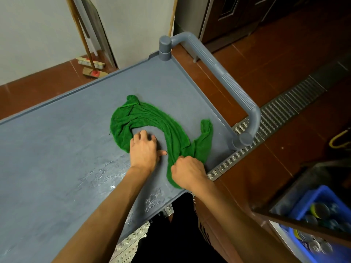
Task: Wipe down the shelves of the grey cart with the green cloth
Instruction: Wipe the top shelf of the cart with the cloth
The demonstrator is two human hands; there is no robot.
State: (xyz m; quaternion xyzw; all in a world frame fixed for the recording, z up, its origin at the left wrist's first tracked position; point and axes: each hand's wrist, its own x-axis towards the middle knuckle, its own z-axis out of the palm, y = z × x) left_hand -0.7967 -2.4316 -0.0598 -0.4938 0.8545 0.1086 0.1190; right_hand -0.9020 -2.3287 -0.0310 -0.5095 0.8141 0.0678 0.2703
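The green cloth (pixel 152 120) lies spread in a loose curve on the top shelf of the grey cart (pixel 57 139), toward its right end. My left hand (pixel 145 148) lies flat on the shelf inside the curve, its fingertips touching the cloth's left fold. My right hand (pixel 187 171) grips the near end of the cloth by the cart's front edge, fingers curled round a bunch of it. Wet streaks show on the shelf near me.
The cart's grey handle (pixel 228 78) arches over its right end. Two brooms (pixel 91 65) lean on the wall behind the cart. A metal floor grate (pixel 281 112) runs to the right. A blue crate of cans (pixel 321 221) sits under a dark frame at lower right.
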